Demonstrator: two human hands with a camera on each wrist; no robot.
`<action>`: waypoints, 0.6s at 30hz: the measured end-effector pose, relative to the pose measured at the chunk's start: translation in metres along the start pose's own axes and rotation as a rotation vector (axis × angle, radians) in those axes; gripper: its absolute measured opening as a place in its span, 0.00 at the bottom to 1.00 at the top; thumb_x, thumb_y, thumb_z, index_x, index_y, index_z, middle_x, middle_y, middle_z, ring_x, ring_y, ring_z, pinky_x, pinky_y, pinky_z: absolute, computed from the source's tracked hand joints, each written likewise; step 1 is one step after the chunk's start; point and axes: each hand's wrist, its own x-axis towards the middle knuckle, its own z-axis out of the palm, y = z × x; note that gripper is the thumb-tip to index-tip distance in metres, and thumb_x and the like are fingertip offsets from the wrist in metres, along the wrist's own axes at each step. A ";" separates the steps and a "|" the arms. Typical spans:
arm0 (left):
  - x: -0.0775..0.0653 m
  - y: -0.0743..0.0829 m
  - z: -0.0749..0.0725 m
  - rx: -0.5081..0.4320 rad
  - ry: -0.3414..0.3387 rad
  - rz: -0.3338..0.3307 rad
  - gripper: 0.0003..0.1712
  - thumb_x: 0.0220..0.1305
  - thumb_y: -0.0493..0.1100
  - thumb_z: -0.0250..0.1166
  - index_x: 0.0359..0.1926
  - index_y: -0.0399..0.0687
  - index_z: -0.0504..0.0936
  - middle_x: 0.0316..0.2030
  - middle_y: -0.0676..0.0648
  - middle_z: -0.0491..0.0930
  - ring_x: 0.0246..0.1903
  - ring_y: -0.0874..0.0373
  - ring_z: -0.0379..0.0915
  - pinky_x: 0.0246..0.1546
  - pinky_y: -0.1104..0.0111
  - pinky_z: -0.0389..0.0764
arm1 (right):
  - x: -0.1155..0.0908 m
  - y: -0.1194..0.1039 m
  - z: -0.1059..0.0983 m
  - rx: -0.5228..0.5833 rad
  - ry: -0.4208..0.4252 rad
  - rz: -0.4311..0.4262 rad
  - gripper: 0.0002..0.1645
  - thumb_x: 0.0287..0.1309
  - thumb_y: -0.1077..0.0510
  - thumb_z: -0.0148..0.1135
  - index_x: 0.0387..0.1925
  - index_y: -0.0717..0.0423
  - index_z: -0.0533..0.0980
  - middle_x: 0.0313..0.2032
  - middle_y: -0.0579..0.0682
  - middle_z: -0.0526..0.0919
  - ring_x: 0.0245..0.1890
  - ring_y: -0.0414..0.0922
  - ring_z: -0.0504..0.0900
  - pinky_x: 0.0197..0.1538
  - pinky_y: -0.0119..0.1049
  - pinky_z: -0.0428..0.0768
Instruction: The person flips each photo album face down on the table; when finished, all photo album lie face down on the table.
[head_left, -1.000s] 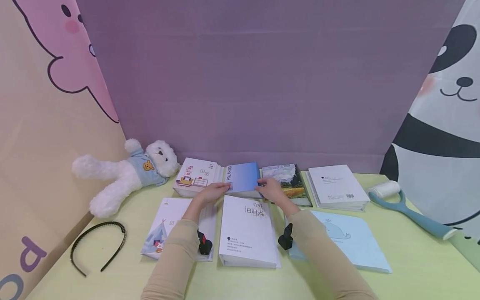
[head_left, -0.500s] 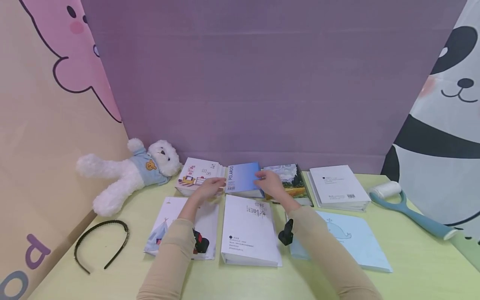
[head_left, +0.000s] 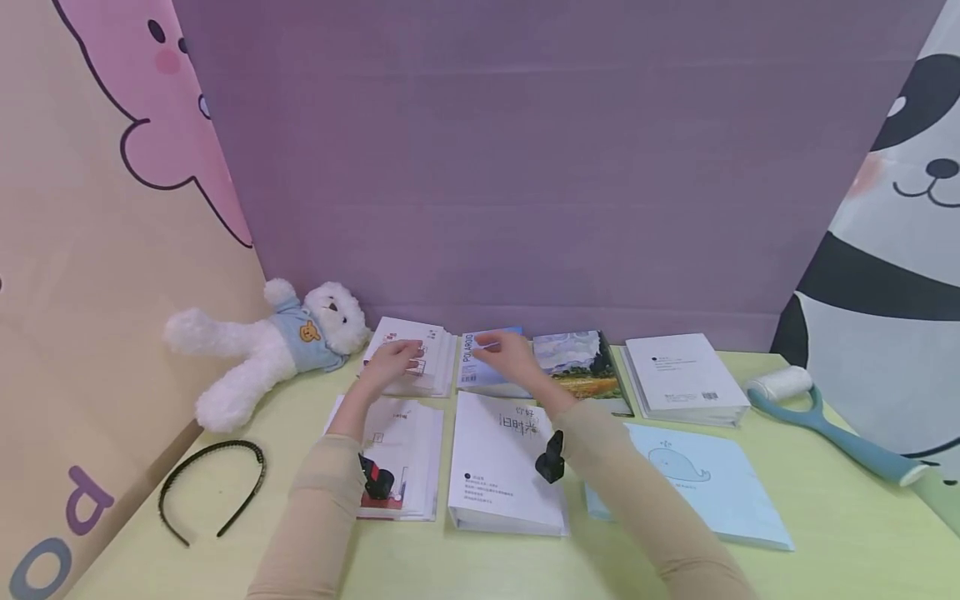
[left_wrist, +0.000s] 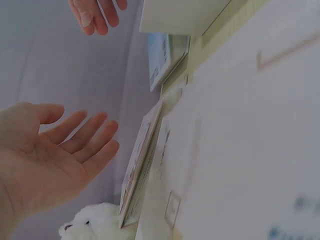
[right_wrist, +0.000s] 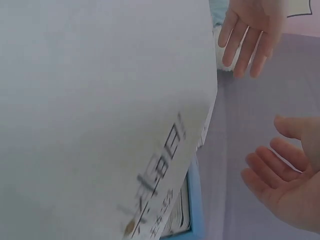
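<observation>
My left hand (head_left: 392, 364) hovers over the back-left white album (head_left: 405, 327), which has cartoon drawings on its cover. Its fingers are loosely spread, and the left wrist view shows a bare palm. Over the blue POLAROID album (head_left: 491, 383) is my right hand (head_left: 510, 357), covering part of that cover. In the right wrist view its fingers (right_wrist: 265, 170) are relaxed with nothing between them. Below the hands, a white album with black lettering (head_left: 502, 475) lies at front centre. Another white album (head_left: 416, 442) at front left is partly hidden by my left forearm.
A landscape-picture album (head_left: 573, 362) and a white album (head_left: 682, 375) lie at the back right. In front of them is a light-blue whale album (head_left: 720, 483). A lint roller (head_left: 840, 437) rests at the right; a plush bear (head_left: 262, 350) and black headband (head_left: 213, 450) are at the left.
Both hands have come away from the blue album's sides and shifted left. The left is now over the back-left album, the right over the blue one. The head view has turned slightly left.
</observation>
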 end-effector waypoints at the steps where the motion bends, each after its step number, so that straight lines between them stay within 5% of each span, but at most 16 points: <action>1: -0.001 0.000 -0.004 -0.008 0.010 0.001 0.26 0.74 0.44 0.42 0.66 0.33 0.62 0.61 0.31 0.68 0.59 0.40 0.68 0.59 0.55 0.71 | 0.002 -0.003 0.003 0.000 -0.003 0.000 0.23 0.62 0.55 0.59 0.55 0.62 0.74 0.53 0.59 0.79 0.52 0.53 0.79 0.50 0.42 0.80; 7: -0.005 -0.006 -0.022 -0.051 0.046 0.007 0.27 0.75 0.42 0.40 0.66 0.27 0.59 0.62 0.28 0.64 0.62 0.37 0.62 0.61 0.53 0.69 | 0.010 -0.015 0.017 0.009 -0.010 -0.004 0.23 0.61 0.54 0.60 0.55 0.61 0.75 0.54 0.57 0.79 0.52 0.52 0.79 0.52 0.41 0.79; 18: -0.013 -0.024 -0.048 0.094 0.179 -0.047 0.26 0.74 0.44 0.40 0.66 0.34 0.63 0.65 0.34 0.63 0.66 0.42 0.56 0.67 0.53 0.58 | 0.014 -0.034 0.038 0.005 -0.112 0.008 0.24 0.60 0.53 0.60 0.57 0.58 0.74 0.53 0.55 0.79 0.54 0.51 0.78 0.55 0.41 0.77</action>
